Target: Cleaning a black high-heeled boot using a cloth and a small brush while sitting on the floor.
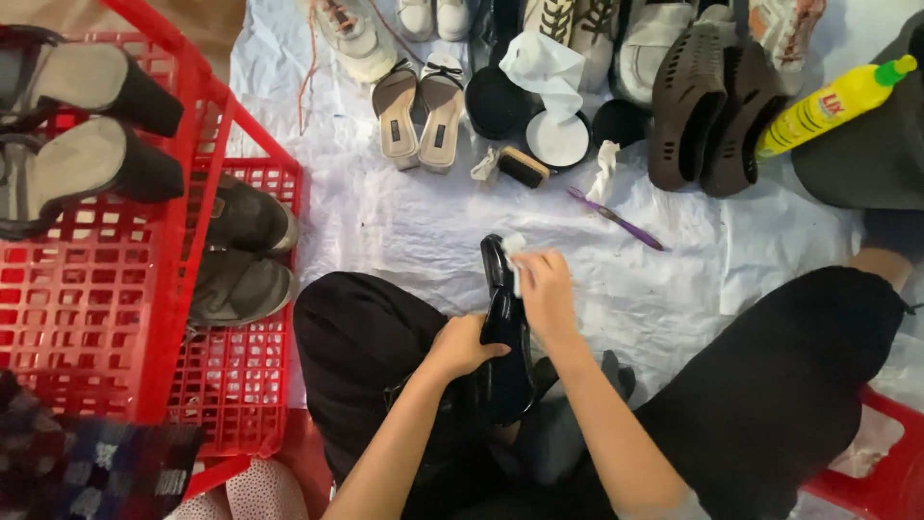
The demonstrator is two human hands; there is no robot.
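In the head view, low in the middle of the frame, the left hand (462, 345) is closed around a glossy black shoe (502, 332) held over the lap. The right hand (545, 289) pinches a small white cloth (515, 247) against its upper part. Rubbing well likely wants a steady grip and short, even strokes. Above lie one purple toothbrush (616, 220), one small brush (522, 167), one yellow bottle (830, 104) and two red crates (192, 250).
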